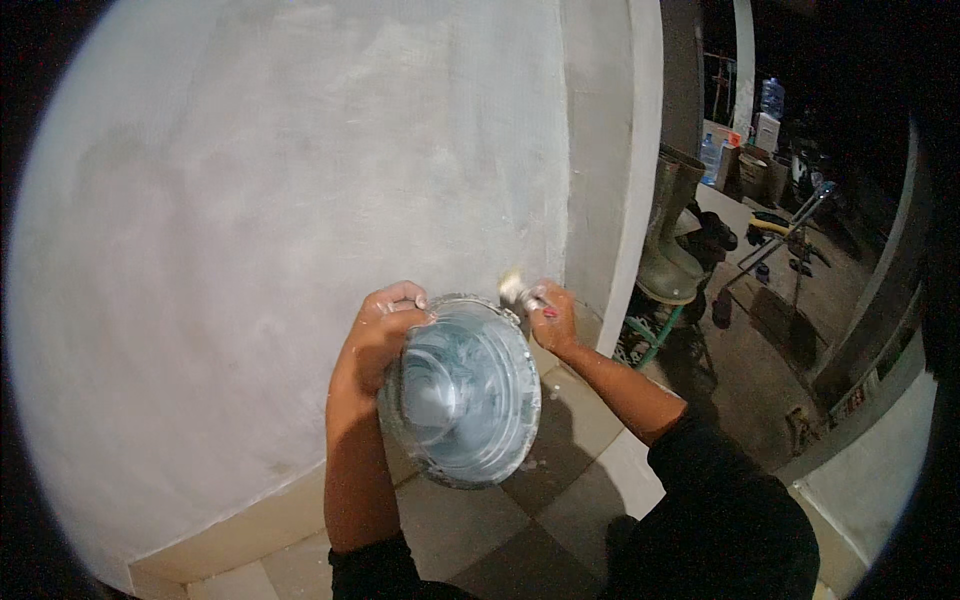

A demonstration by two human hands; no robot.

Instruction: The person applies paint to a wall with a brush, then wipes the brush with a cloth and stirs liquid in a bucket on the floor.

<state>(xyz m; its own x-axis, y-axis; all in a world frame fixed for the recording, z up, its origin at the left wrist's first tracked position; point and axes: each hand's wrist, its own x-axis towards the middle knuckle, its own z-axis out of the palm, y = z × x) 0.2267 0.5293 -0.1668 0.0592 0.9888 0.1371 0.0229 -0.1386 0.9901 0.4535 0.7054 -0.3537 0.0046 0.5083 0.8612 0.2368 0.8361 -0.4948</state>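
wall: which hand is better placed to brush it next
Probably the right hand: it holds the brush up in front of the wall, while the left hand is occupied gripping the bucket.

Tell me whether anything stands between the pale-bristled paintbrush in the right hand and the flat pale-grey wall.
Nothing visible does. The paintbrush in the right hand has the wall directly behind its tip; whether they touch is unclear. The round, paint-smeared plastic bucket and the left hand gripping it sit toward the left, out of that line.
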